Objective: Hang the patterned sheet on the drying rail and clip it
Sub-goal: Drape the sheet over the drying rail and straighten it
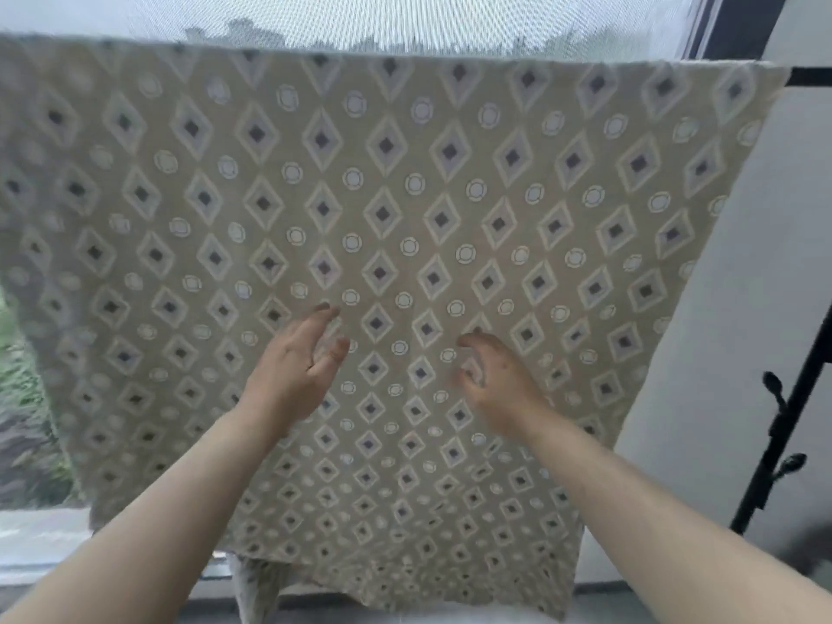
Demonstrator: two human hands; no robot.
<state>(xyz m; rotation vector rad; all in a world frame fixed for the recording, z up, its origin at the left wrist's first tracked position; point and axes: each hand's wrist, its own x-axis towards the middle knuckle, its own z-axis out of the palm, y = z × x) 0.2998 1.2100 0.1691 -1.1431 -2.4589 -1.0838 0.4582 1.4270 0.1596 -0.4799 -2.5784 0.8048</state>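
- Beige cloth with grey diamonds and pale rings, the patterned sheet (405, 182) hangs draped over the black drying rail (810, 77). Its top edge runs along the rail and its lower edge reaches down near the sill.
- Our left hand (297, 367) is raised before the sheet's middle, fingers loose and slightly bent, thumb apart, gripping nothing.
- Our right hand (499, 385) is just beside it, fingers loosely hooked and closed on no fold that we can see. Whether the fingertips brush the cloth we cannot tell.
- Right of the sheet stands the rack's black leg (751, 497), carrying two dark clips (775, 389), against a white wall (720, 353).
- Behind the rail, pale window mesh (405, 15) shows blurred buildings.
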